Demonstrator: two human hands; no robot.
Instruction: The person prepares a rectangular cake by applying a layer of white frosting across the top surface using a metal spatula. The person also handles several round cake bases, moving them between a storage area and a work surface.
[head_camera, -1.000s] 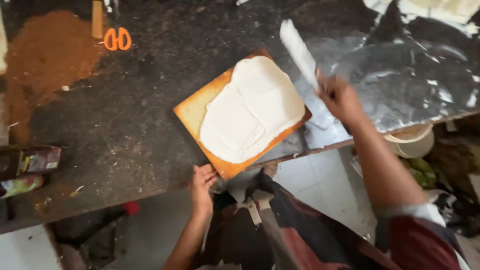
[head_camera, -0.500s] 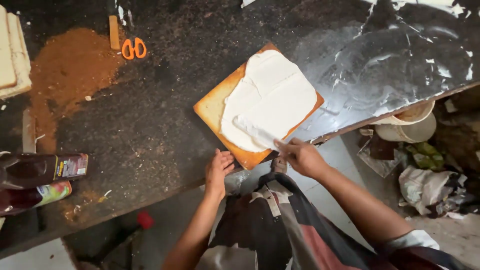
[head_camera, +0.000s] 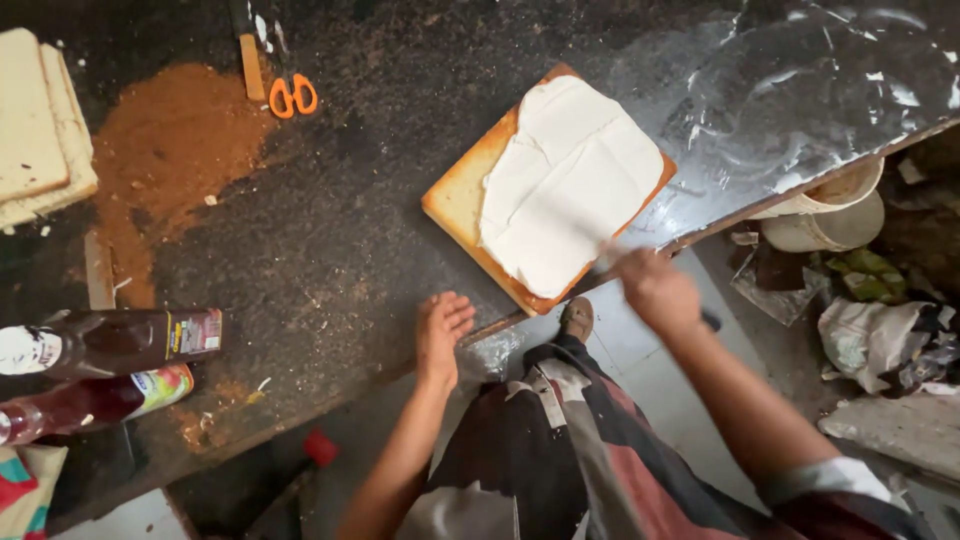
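Spreading step: right hand (head_camera: 655, 290) is closed on a blurred spatula handle, blade hard to make out, at the near edge of the cream-covered cake slab (head_camera: 550, 190) just ahead of it; left hand (head_camera: 440, 330) rests open-palmed on the counter edge (head_camera: 300, 300); next likely calls for a flat, even pass across the cream.

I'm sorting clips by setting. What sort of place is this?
Probably a small, informal bakery or cake workshop: a square sponge cake spread with white cream on a dark, crumb-strewn counter, syrup bottles and spare cake slabs.

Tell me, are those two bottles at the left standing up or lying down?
Lying down. Both bottles rest on their sides on the dark counter, one beside the other.
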